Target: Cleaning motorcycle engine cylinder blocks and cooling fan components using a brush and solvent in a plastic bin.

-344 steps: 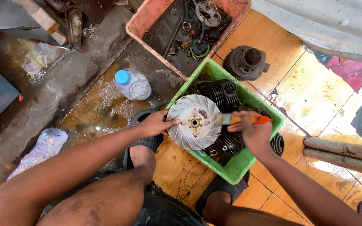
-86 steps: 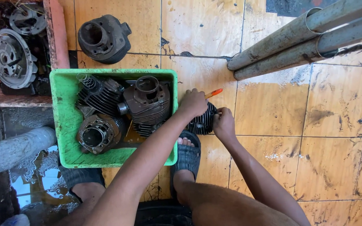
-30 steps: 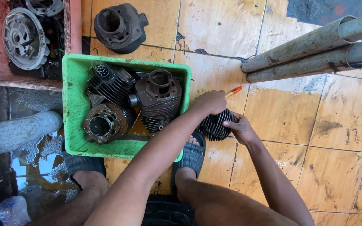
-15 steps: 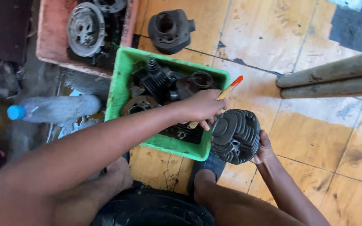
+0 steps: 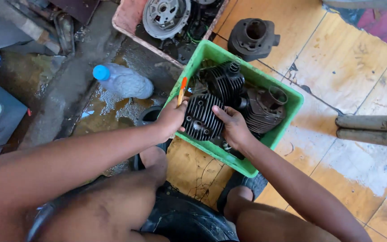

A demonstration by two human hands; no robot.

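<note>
Both of my hands hold a dark finned engine part (image 5: 201, 117) over the near-left corner of a green plastic tub (image 5: 292, 112). My left hand (image 5: 171, 120) presses on the part's left edge, and a thin orange-handled tool (image 5: 182, 88) sticks up from between its fingers. My right hand (image 5: 234, 127) grips the part's right side from below. Behind the part, inside the tub, lie a black finned cylinder (image 5: 222, 79) and a brownish cylinder (image 5: 264, 106).
A black cylinder (image 5: 252, 36) stands on the wooden floor beyond the tub. A pink tray (image 5: 126, 20) holds a silver round cover (image 5: 165, 15). A blue-capped plastic bottle (image 5: 122, 81) lies on wet concrete at the left. Two pipes (image 5: 372, 130) lie at the right.
The finned part, held over the floor to the right of the tub before, is now over the tub's near-left corner. Both hands moved with it, and the view has swung.
</note>
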